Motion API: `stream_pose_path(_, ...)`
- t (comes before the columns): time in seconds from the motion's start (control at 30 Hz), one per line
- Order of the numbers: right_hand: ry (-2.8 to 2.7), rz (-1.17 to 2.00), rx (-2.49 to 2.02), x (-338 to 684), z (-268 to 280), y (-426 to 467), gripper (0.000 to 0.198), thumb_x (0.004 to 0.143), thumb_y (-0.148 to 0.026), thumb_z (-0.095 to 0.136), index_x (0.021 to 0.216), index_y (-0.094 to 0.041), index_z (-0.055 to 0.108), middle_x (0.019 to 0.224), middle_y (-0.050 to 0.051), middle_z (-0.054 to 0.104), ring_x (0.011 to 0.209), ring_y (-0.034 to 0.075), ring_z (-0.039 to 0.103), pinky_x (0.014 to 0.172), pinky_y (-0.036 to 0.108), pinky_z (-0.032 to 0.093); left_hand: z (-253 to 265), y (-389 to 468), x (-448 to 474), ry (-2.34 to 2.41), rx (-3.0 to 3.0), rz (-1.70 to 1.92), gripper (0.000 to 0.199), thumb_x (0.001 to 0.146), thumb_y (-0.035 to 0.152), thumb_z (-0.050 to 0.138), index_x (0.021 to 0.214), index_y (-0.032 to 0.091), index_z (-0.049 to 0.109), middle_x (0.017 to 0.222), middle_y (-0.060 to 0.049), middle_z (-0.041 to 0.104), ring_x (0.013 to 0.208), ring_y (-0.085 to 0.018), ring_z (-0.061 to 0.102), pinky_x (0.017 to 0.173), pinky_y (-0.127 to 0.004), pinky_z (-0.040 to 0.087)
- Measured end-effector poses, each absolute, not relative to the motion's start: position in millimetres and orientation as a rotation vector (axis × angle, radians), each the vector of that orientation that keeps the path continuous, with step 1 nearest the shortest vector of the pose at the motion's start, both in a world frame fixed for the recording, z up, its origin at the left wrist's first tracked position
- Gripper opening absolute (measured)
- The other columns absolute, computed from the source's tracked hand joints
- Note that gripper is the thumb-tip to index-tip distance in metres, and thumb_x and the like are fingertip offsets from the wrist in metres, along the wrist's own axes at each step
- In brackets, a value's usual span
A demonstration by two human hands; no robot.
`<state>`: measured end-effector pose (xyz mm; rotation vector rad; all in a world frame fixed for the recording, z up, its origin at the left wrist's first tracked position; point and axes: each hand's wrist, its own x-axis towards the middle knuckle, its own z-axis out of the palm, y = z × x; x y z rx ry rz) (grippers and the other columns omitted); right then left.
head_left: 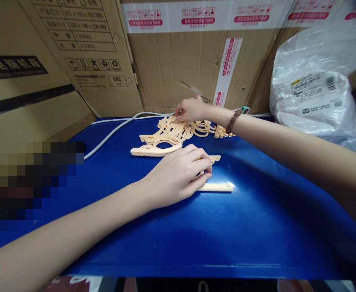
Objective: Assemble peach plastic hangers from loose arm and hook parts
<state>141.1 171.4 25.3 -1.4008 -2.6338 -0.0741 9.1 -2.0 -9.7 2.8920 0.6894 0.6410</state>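
Note:
My left hand [182,174] rests low over the blue table top, fingers curled around a peach plastic piece. One straight, smooth bar [218,187] sticks out to the right beneath its thumb, and a thinner end [215,158] shows beyond the fingers. Farther back, my right hand [191,110] reaches down onto a pile of flat, curved peach plastic pieces [180,129], its thumb and fingers pinched at the top of the pile. What lies between those fingertips is partly hidden. Just left of my left hand, stacked arched pieces [153,151] lie on the table.
Small ridged peach parts [222,132] lie beside my right wrist. A white cable [113,133] runs along the table's back and left side. Cardboard boxes [178,69] wall off the back and left. A plastic-wrapped package [318,97] stands at the right of the blue table [257,227].

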Motion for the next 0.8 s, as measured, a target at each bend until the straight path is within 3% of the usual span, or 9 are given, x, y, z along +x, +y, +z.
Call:
stream_pose_path(0.17, -2.630, -0.104, -1.362, 144.9, 31.8, 172.1, 0.033, 0.084, -0.038, 0.061, 0.109, -0.019, 0.072, 0.107, 0.010, 0.073, 0.103, 0.029, 0.064, 0.097, 0.052, 0.037, -9.9, -1.4, 8.3, 0.687, 2.893, 0.644, 0.020, 0.098, 0.020, 0.046, 0.091, 0.014, 0.064, 0.102, -0.006, 0.064, 0.096, -0.020, 0.055, 0.086, -0.035, 0.042)
stream_pose_path(0.3, -2.800, -0.128, -1.253, 156.5, 45.2, 172.2, 0.038, 0.081, -0.024, 0.061, 0.118, -0.019, 0.070, 0.113, 0.009, 0.072, 0.096, 0.026, 0.066, 0.080, 0.037, 0.047, -9.7, -1.3, 8.2, 0.685, 2.898, 0.643, 0.021, 0.098, 0.021, 0.045, 0.091, 0.014, 0.064, 0.101, -0.006, 0.064, 0.096, -0.020, 0.055, 0.086, -0.035, 0.042)
stream_pose_path(0.5, -3.014, -0.308, -1.171, 164.3, 48.5, 161.1, 0.044, 0.077, -0.019, 0.062, 0.121, -0.022, 0.068, 0.108, 0.006, 0.074, 0.089, 0.025, 0.067, 0.069, 0.034, 0.045, -9.9, -1.2, 8.2, 0.686, 2.904, 0.641, 0.022, 0.098, 0.021, 0.045, 0.093, 0.014, 0.065, 0.101, -0.006, 0.064, 0.095, -0.020, 0.055, 0.087, -0.036, 0.042)
stream_pose_path(0.63, -2.982, -0.450, -1.180, 159.8, 40.1, 150.4, 0.036, 0.084, -0.021, 0.057, 0.118, -0.023, 0.069, 0.106, 0.007, 0.074, 0.093, 0.026, 0.066, 0.073, 0.035, 0.043, -9.5, -1.6, 7.8, 0.691, 2.902, 0.627, 0.021, 0.098, 0.021, 0.045, 0.090, 0.014, 0.064, 0.100, -0.007, 0.064, 0.096, -0.020, 0.055, 0.086, -0.035, 0.042)
stream_pose_path(0.8, -2.945, -0.606, -1.022, 159.0, 33.5, 146.7, 0.030, 0.087, -0.011, 0.049, 0.107, -0.018, 0.070, 0.107, 0.009, 0.072, 0.103, 0.025, 0.063, 0.089, 0.039, 0.038, -9.3, -1.0, 8.2, 0.694, 2.899, 0.616, 0.021, 0.098, 0.021, 0.045, 0.091, 0.015, 0.064, 0.102, -0.007, 0.065, 0.096, -0.020, 0.054, 0.087, -0.036, 0.042)
